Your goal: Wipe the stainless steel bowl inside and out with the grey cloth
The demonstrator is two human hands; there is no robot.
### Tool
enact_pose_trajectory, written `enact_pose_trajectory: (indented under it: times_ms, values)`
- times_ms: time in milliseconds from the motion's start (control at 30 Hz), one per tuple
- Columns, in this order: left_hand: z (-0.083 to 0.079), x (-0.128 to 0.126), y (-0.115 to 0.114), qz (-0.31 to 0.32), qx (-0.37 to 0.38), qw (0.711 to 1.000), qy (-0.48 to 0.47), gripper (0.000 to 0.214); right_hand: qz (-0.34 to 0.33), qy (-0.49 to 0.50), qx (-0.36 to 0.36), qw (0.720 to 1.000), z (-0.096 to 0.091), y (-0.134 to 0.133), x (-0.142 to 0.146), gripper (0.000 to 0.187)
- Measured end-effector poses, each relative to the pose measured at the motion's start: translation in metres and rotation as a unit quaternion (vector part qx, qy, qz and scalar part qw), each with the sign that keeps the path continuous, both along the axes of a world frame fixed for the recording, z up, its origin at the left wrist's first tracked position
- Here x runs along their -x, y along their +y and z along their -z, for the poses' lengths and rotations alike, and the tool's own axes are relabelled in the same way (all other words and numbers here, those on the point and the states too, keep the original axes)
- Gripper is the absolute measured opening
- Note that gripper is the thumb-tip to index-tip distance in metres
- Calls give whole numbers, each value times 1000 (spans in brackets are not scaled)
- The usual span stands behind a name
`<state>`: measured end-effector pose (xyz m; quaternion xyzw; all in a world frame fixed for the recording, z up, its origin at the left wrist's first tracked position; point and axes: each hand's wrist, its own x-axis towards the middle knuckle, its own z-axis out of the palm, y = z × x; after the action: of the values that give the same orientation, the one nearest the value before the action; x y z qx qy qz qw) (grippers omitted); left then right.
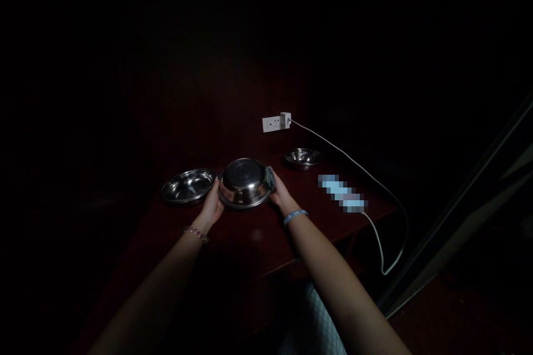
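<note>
A shiny steel bowl (pixel 245 182) is held bottom up over the dark red table (pixel 266 252). My left hand (pixel 212 206) grips its left rim. On the opposite side my right hand (pixel 280 189) has a dark grey-green cloth (pixel 270 178) pressed against the bowl's side; some of its fingers are hidden behind the bowl. Just left of my left hand lies a wide steel dish (pixel 188 186), open side up. A smaller steel bowl (pixel 303 158) stands upright farther back on the right.
On the wall, a white socket plate (pixel 271 123) carries a charger (pixel 285 118). Its white cable (pixel 350 156) loops past the table's right edge to a lit, blurred-out device (pixel 342 193). A slanting panel edge (pixel 453 216) rises at the right. Most surroundings are dark.
</note>
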<state>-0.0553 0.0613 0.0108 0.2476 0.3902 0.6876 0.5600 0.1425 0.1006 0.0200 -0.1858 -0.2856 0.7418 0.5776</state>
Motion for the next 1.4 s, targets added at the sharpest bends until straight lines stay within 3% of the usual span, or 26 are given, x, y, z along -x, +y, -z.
enact_pose_trajectory:
  times_ms: [100, 200, 400, 567, 900, 1133, 1400]
  values:
    - [-1, -3, -3, 33, -6, 999, 11, 31, 6, -5, 65, 998, -6, 0, -3, 33]
    - [0, -2, -4, 69, -3, 997, 32, 38, 30, 7, 76, 997, -11, -2, -5, 40]
    - [-1, 0, -5, 131, 2, 991, 29, 32, 63, 28, 120, 990, -17, -8, -4, 48]
    - [-2, -1, -7, 171, -6, 985, 24, 31, 61, 34, 123, 990, -19, -11, -4, 45]
    - [-3, -5, -5, 105, 22, 994, 10, 30, 27, 17, 67, 997, -7, -3, -1, 21]
    - [2, -4, -4, 100, 20, 993, 59, 36, 23, -1, 86, 996, -15, -10, 1, 34]
    - [10, 0, -3, 54, -18, 991, 119, 36, 25, -6, 73, 997, -11, -7, -2, 31]
